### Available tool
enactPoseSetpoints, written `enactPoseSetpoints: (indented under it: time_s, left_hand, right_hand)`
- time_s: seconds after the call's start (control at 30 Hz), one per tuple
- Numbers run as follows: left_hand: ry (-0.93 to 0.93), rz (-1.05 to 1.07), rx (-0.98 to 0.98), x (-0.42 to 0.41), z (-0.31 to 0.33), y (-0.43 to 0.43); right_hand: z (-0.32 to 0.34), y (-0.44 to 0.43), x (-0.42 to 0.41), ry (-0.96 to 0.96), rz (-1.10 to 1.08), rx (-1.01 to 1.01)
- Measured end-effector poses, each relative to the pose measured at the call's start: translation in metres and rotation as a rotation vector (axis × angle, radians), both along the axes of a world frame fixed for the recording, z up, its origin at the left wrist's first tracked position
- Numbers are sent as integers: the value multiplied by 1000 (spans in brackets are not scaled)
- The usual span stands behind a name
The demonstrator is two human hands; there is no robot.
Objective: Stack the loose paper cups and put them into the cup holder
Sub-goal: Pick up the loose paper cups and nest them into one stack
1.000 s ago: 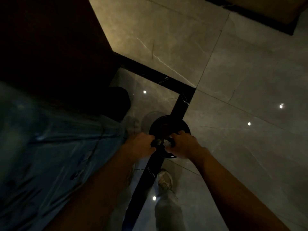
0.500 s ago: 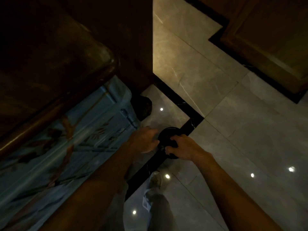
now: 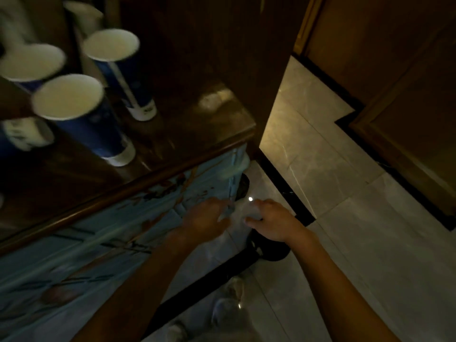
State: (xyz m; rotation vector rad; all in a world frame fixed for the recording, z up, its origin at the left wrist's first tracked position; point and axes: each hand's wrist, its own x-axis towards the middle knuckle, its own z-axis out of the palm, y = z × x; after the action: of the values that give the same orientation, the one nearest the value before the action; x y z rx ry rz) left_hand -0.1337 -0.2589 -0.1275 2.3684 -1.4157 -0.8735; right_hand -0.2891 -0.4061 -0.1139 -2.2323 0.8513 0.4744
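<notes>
Three blue paper cups with white insides stand upright on a dark wooden cabinet top [image 3: 187,134] at the upper left: one at the back [image 3: 111,45], one in front [image 3: 67,96], one at the far left [image 3: 29,61]. My left hand [image 3: 204,222] and my right hand [image 3: 274,222] hover low over the floor, close together, well below and right of the cups. A pale blurred patch lies between them; I cannot tell whether it is something held. A black round object [image 3: 271,253] sits on the floor, partly under my right wrist.
The cabinet has a light-blue painted front [image 3: 98,255] just left of my hands. Grey floor tiles [image 3: 345,243] with black border strips spread to the right. A wooden door [image 3: 399,99] stands at the right. My shoes [image 3: 232,294] show below. Blurred white things [image 3: 84,13] stand behind the cups.
The view has swung up, bringing the cabinet top and cups into sight. Both hands have come off the black round object, which now lies below my right wrist.
</notes>
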Motion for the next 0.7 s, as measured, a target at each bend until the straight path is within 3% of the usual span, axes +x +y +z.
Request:
enactPoseSetpoints:
  time_s: [0.37,0.53,0.7]
  left_hand:
    - [-275,215,-255,54,114,174]
    - [-428,337,-258,80,135,255]
    - [-460,465,-252,106,139,324]
  right_hand:
    - [97,141,100,-246,226,-239]
    - [125,208,139,-359,309,-264]
    - [130,249,179,-458,375,-306]
